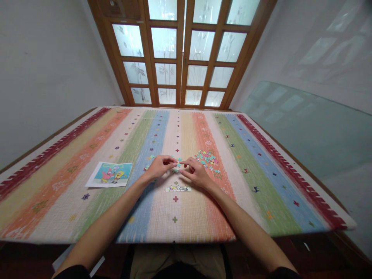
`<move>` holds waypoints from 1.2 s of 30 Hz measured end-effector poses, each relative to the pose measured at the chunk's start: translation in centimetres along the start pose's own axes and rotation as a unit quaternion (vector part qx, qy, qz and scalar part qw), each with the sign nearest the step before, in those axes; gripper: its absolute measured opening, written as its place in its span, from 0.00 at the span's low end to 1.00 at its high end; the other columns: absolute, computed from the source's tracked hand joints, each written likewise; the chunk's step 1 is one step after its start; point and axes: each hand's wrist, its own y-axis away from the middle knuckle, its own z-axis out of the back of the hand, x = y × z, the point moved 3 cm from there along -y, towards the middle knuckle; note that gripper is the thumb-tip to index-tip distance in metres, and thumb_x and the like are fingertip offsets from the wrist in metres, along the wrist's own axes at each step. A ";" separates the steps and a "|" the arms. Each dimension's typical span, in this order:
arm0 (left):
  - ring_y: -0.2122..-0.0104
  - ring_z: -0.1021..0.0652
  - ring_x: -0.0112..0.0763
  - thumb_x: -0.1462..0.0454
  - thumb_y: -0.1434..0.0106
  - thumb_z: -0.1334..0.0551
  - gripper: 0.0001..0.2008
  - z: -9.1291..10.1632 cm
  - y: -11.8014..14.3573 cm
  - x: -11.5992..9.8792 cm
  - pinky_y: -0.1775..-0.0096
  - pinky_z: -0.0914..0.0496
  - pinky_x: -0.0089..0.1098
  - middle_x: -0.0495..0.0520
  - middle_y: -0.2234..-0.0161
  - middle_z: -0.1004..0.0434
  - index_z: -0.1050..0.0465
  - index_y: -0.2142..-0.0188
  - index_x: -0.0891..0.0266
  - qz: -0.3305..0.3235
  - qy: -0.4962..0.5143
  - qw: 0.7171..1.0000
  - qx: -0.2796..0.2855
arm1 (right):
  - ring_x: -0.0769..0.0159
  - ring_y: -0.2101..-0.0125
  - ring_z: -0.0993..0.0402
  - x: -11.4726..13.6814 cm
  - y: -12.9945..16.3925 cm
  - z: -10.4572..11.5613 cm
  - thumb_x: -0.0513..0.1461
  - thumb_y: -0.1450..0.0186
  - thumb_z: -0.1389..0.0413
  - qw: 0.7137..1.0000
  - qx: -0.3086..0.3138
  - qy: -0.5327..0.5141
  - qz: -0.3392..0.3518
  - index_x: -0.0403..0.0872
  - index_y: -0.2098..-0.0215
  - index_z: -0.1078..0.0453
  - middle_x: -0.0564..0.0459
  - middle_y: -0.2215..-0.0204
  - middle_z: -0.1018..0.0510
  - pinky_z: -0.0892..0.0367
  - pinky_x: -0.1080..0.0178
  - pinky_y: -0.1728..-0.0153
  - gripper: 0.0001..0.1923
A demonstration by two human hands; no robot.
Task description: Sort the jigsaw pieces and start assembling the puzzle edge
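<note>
While both hands meet, left hand (159, 166) and right hand (195, 171) grip pinching puzzle pieces (177, 165), orientation unclear.

- Both bare arms reach straight out in front.
- The left hand (159, 166) has its fingers bent and pinched together.
- The right hand (197, 173) is close beside it, fingertips nearly meeting.

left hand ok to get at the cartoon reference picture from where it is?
Probably yes. The left hand is busy at the puzzle pieces, and only bare striped cloth lies between it and the reference picture on that side.
</note>
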 end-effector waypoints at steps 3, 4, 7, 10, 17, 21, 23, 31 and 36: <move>0.65 0.20 0.37 0.59 0.41 0.34 0.09 -0.6 -0.1 0.1 0.58 0.26 0.40 0.59 0.65 0.16 0.18 0.65 0.62 -0.003 0.017 1.000 0.015 | 0.71 0.76 0.37 -0.1 0.1 0.2 0.39 0.35 0.37 1.000 -0.006 0.019 -0.004 0.48 0.52 0.24 0.54 0.67 0.27 0.38 0.65 0.71 0.13; 0.65 0.20 0.38 0.59 0.41 0.34 0.09 -0.8 -0.1 0.2 0.58 0.26 0.41 0.60 0.65 0.16 0.18 0.65 0.62 -0.002 0.019 1.000 0.017 | 0.70 0.75 0.36 -0.2 0.1 0.2 0.39 0.35 0.37 1.000 -0.003 0.027 -0.002 0.49 0.52 0.24 0.54 0.67 0.27 0.38 0.65 0.71 0.13; 0.66 0.20 0.38 0.60 0.41 0.33 0.09 -1.1 -0.1 0.6 0.59 0.26 0.41 0.60 0.65 0.16 0.18 0.64 0.62 0.008 0.020 0.999 0.024 | 0.70 0.75 0.35 -0.1 0.0 0.1 0.39 0.35 0.37 0.999 0.014 0.038 0.012 0.48 0.53 0.23 0.53 0.67 0.26 0.38 0.65 0.71 0.11; 0.66 0.20 0.37 0.60 0.40 0.34 0.09 -1.2 0.0 0.8 0.60 0.26 0.39 0.59 0.66 0.16 0.18 0.64 0.63 0.014 0.020 0.999 0.033 | 0.70 0.74 0.33 -0.1 0.0 0.1 0.39 0.34 0.37 0.999 0.027 0.041 0.020 0.47 0.57 0.22 0.53 0.68 0.26 0.38 0.66 0.70 0.08; 0.66 0.21 0.37 0.62 0.35 0.40 0.10 -0.4 0.9 0.6 0.60 0.28 0.38 0.56 0.65 0.17 0.20 0.62 0.60 -0.024 -0.115 0.993 -0.016 | 0.68 0.71 0.31 -0.7 0.2 0.5 0.39 0.35 0.35 0.997 0.047 0.062 0.022 0.45 0.59 0.21 0.51 0.67 0.24 0.36 0.65 0.67 0.08; 0.64 0.23 0.38 0.62 0.35 0.39 0.08 -0.2 1.8 0.6 0.57 0.30 0.41 0.56 0.66 0.20 0.21 0.63 0.60 -0.087 -0.240 0.966 -0.036 | 0.68 0.71 0.30 -1.1 0.2 0.5 0.39 0.35 0.36 0.994 0.063 0.085 0.008 0.46 0.59 0.21 0.52 0.68 0.24 0.36 0.65 0.66 0.07; 0.63 0.24 0.39 0.63 0.35 0.40 0.07 -0.3 2.2 0.6 0.56 0.31 0.41 0.56 0.67 0.22 0.22 0.63 0.60 -0.111 -0.280 0.953 -0.025 | 0.68 0.72 0.30 -1.1 0.2 0.4 0.39 0.35 0.36 0.993 0.069 0.097 0.001 0.46 0.60 0.21 0.52 0.69 0.24 0.36 0.65 0.67 0.06; 0.63 0.28 0.39 0.65 0.35 0.39 0.06 -0.6 2.3 0.7 0.56 0.32 0.39 0.53 0.69 0.28 0.23 0.62 0.61 -0.121 -0.318 0.940 0.010 | 0.67 0.70 0.29 -1.2 0.1 -0.2 0.38 0.37 0.36 0.986 0.081 0.143 -0.033 0.47 0.63 0.21 0.53 0.69 0.24 0.38 0.65 0.66 0.04; 0.63 0.28 0.38 0.64 0.35 0.39 0.06 -0.7 2.3 0.7 0.56 0.33 0.38 0.52 0.69 0.29 0.23 0.62 0.61 -0.111 -0.319 0.941 0.017 | 0.67 0.70 0.29 -1.3 0.0 -0.2 0.39 0.37 0.36 0.984 0.083 0.152 -0.050 0.47 0.62 0.20 0.53 0.68 0.23 0.39 0.65 0.66 0.06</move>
